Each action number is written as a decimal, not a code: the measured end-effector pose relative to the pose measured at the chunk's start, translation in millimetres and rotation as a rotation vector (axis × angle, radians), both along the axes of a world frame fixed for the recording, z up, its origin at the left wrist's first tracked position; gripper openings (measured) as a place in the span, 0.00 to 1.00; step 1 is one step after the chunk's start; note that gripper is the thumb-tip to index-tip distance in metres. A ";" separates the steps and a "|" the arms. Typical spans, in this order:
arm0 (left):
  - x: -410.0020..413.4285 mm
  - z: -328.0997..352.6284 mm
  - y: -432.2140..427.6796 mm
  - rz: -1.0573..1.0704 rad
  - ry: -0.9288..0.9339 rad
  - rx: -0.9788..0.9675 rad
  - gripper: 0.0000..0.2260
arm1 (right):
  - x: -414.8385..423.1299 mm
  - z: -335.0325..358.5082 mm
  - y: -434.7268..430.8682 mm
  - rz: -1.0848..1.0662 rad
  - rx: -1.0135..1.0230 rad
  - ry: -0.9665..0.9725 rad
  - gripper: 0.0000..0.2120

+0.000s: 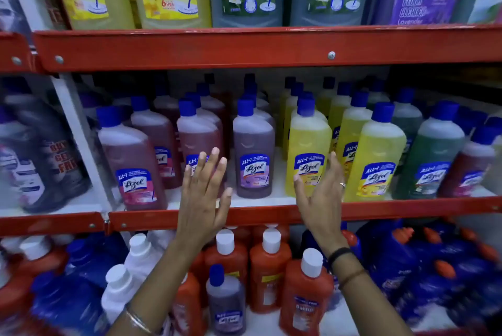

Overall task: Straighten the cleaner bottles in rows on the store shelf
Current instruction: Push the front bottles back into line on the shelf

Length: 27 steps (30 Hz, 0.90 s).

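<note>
Seemingly untouched, purple bottle (pixel 253 156) between hands (pixel 260 199).

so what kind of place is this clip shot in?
Most likely a shop's cleaning-products aisle: red metal shelving, rows of identical Lizol cleaner bottles, and a "buy/get/free" promo pack at left.

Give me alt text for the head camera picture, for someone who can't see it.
Two open, empty hands, left and right, reach toward a purple cleaner bottle on the middle shelf of a red store rack. Pink, yellow and green bottles stand in rows around it, with larger bottles above and orange and blue ones below.
</note>
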<state>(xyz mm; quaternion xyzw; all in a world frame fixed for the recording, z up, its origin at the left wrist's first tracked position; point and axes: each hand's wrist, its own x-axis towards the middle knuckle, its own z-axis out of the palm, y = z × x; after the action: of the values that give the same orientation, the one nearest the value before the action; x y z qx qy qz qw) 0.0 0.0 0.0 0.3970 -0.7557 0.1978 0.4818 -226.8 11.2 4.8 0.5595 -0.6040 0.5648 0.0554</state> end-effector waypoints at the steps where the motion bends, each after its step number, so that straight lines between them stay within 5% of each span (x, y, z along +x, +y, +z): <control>1: 2.4 -2.6 -2.1 0.031 -0.002 0.021 0.26 | -0.8 -5.7 -5.0 -0.008 0.033 -0.017 0.38; 10: 25.8 -26.0 -34.5 0.329 -0.037 0.185 0.29 | 7.4 6.8 -38.0 -0.190 0.319 0.002 0.61; 27: 22.6 -27.8 -36.0 0.369 -0.052 0.183 0.31 | -6.2 0.6 -13.4 -0.261 0.295 0.074 0.55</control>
<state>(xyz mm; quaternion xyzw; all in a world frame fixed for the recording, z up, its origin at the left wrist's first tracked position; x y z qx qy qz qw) 22.6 -36.0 -27.8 0.5656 -0.6972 0.2233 0.3797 -233.0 -2.2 5.4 0.4989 -0.7451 0.4373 0.0680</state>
